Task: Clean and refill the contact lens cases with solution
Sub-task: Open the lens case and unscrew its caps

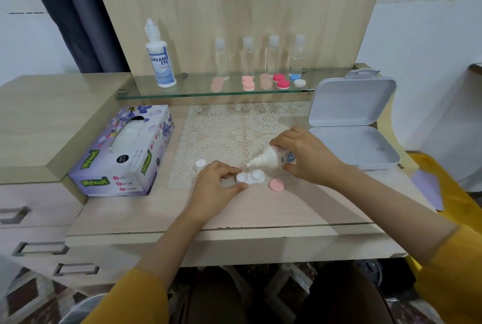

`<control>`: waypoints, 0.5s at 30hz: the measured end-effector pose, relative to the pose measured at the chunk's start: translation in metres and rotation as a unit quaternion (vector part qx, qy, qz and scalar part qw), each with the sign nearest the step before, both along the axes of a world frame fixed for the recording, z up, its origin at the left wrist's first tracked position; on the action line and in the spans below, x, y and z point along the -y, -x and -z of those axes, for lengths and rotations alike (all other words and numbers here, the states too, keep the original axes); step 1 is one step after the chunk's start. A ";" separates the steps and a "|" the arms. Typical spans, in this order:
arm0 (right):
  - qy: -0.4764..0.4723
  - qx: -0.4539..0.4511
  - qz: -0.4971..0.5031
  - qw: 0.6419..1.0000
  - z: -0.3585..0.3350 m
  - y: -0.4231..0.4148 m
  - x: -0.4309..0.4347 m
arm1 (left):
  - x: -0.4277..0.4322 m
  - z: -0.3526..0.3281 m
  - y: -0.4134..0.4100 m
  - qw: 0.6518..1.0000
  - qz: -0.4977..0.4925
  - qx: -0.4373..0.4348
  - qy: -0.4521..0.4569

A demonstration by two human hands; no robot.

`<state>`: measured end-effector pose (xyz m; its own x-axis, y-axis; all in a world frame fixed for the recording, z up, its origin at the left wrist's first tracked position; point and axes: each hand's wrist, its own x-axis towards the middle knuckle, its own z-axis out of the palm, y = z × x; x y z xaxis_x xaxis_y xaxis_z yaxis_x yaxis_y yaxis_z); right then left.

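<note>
1. White plastic twin-well contact lens case lies uncapped on the table; the left hand pinches its left well between fingers, likely to steady it.
2. Small white solution bottle is tipped, its nozzle just above the case, apparently aimed to drip in.
3. Round pink cap lies just beside the case, off for access.
4. The right hand has its fingers clamped round the bottle, placed to squeeze.
</note>
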<state>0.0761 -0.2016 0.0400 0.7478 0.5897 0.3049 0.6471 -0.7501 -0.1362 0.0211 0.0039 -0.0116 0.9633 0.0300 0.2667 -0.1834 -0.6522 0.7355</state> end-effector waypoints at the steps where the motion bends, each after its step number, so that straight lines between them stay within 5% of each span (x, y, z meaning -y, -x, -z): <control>1: 0.008 0.004 -0.005 1.000 0.001 -0.001 -0.001 | 0.000 0.000 0.000 1.000 0.001 0.001 0.001; 15: 0.085 0.047 -0.031 0.995 -0.006 0.000 -0.011 | -0.001 0.002 0.001 1.000 -0.004 0.000 -0.003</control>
